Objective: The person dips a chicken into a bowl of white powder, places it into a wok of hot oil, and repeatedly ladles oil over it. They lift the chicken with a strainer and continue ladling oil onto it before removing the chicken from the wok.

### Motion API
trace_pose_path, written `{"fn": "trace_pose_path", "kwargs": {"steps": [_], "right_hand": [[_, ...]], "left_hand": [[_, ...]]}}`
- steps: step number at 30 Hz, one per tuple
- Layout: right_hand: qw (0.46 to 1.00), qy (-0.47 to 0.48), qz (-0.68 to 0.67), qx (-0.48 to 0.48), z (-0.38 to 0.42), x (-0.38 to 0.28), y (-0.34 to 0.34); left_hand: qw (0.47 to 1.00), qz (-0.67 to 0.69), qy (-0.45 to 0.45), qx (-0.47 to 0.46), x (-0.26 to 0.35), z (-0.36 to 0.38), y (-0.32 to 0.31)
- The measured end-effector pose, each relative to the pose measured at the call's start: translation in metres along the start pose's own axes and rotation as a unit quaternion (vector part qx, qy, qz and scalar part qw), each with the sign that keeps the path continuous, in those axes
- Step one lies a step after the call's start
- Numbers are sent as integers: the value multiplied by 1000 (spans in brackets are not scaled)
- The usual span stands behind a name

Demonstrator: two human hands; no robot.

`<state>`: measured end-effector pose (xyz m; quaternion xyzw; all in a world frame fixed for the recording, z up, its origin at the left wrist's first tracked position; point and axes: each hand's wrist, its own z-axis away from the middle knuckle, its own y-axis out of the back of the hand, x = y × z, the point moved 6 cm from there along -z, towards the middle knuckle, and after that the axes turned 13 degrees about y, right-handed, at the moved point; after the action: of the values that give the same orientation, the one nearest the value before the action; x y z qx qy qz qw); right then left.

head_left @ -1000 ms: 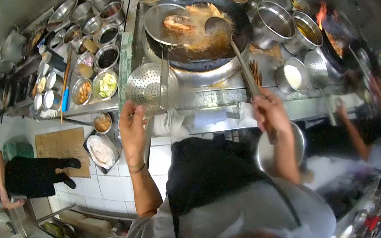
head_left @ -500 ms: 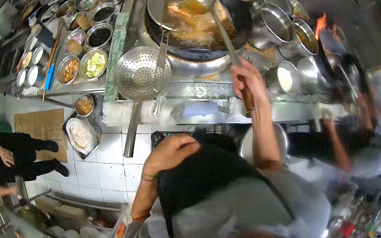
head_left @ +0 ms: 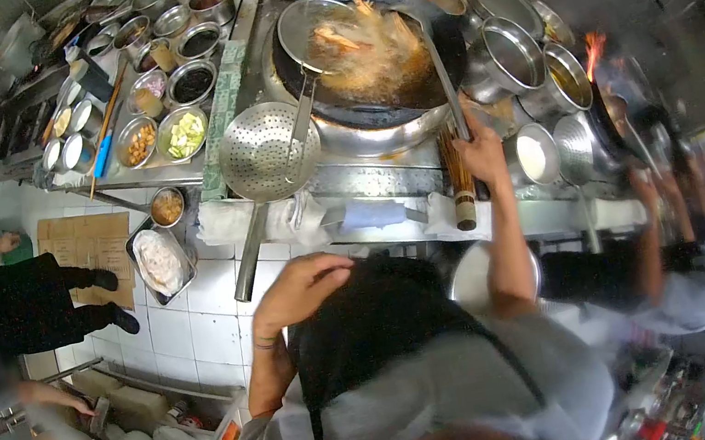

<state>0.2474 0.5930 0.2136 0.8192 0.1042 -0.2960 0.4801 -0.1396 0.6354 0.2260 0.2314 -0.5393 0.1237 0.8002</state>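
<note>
My right hand [head_left: 483,156] is closed round the handle of a metal ladle [head_left: 444,74], whose far end reaches the wok's right side. Food bubbles in oil in the dark wok [head_left: 442,28], and a round wire strainer [head_left: 312,31] lies over its left part. My left hand [head_left: 303,289] hangs before my apron, holding nothing, fingers loosely extended. Ahead of it, a perforated skimmer [head_left: 267,152] rests on the stove's front edge, its handle pointing toward me. A bamboo brush [head_left: 462,192] lies just left of my right hand.
Ingredient bowls [head_left: 184,134] stand on the left counter. Metal pots [head_left: 513,53] crowd the right side, near a flame [head_left: 594,54]. One person [head_left: 21,303] is at the left; other people's arms [head_left: 649,236] are at the right. A meat tray [head_left: 162,261] sits below the counter.
The ladle's bowl has moved from above the wok's middle toward its right side. My right hand has shifted slightly right and down. The person at the left has moved an arm.
</note>
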Motion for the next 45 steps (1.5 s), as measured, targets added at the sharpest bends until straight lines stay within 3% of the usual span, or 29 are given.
{"fn": "trace_pose_path", "kwargs": {"steps": [1, 2, 3, 4, 5, 6, 8, 10, 11, 14, 18, 21, 22, 25, 26, 27, 31, 35, 41, 45], "right_hand": [[1000, 27, -3, 15, 10, 5, 1], [998, 51, -6, 32, 18, 6, 2], [999, -3, -12, 33, 24, 3, 1], [998, -57, -19, 33, 30, -2, -3], [996, -78, -15, 35, 32, -16, -3], [994, -99, -11, 37, 34, -30, -2], [991, -113, -43, 63, 43, -47, -5], [982, -108, -128, 85, 50, -45, -7], [971, -98, -197, 92, 55, -39, -10], [914, -164, -363, 75, 63, -69, 9], [912, -185, -366, 29, 78, -90, 19], [904, -205, -374, 33, 86, -98, 25], [903, -198, -381, 23, 89, -92, 20], [914, -189, -358, 15, 82, -95, 12], [908, -210, -362, 15, 80, -100, 12], [903, -229, -363, 13, 78, -104, 10], [749, -252, -604, 101, 66, -100, -2], [697, -215, -680, 79, 50, -94, -3], [696, -168, -698, 37, 20, -118, -4], [741, -157, -652, -5, 5, -121, -31]], "left_hand": [[1000, 17, -22, 5, 2, 4, 12], [987, 148, 52, 25, -5, 5, 29], [975, 201, 48, 77, 4, 3, 52], [971, 136, 3, 196, 17, -2, 78], [955, 147, -25, 256, 9, -27, 100], [932, 133, 7, 336, 33, -41, 111], [916, 157, 82, 361, 6, -95, 117], [916, 304, 198, 172, 13, -130, 99], [891, 367, 256, 70, 15, -139, 87], [928, 280, 245, 7, -11, -177, 86], [944, 217, 200, 149, -10, -154, 72], [945, 238, 129, 182, -23, -148, 54], [941, 221, 153, 205, -27, -144, 49], [944, 180, 102, 257, -30, -138, 43], [934, 173, 169, 263, -19, -130, 39], [936, 170, 150, 268, -24, -132, 41], [935, 189, 107, 282, -38, -140, 42], [923, 238, 127, 274, -12, -124, 35], [934, 220, 140, 242, 4, -115, 33], [939, 214, 143, 228, 15, -112, 33]]}}
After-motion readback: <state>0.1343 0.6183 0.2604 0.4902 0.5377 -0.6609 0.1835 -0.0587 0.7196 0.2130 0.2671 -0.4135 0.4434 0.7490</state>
